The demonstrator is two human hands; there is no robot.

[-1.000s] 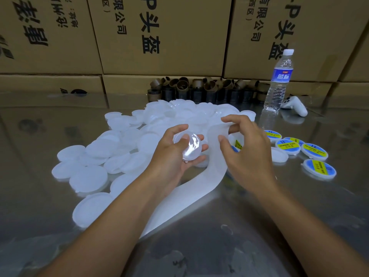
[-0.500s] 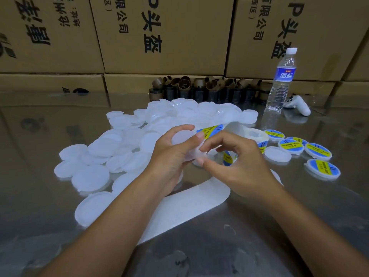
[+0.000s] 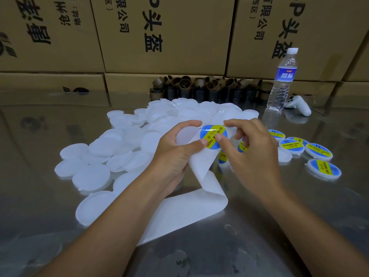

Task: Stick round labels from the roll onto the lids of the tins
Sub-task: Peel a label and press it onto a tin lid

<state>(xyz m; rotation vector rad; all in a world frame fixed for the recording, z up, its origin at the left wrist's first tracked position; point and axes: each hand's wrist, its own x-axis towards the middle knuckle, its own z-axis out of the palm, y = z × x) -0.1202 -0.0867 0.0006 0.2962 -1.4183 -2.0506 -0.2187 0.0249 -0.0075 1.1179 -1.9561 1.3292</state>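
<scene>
While a white backing strip (image 3: 185,212) trails across the shiny surface (image 3: 259,246) toward the viewer, the left hand (image 3: 173,156) grips a plain white lid (image 3: 184,135) and the right hand (image 3: 253,154) pinches a round blue-and-yellow label (image 3: 213,137) at its edge; beyond lie unlabelled lids (image 3: 127,144), with labelled lids (image 3: 318,150) to the right.

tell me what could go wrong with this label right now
1. The right hand pinches the label while the left hand has its thumb on it too, so it might crease or fold onto itself.
2. The left hand holds the lid partly hidden behind the backing strip, so the label may land off-centre.
3. The loose strip loops across the table and could catch under an arm.
</scene>
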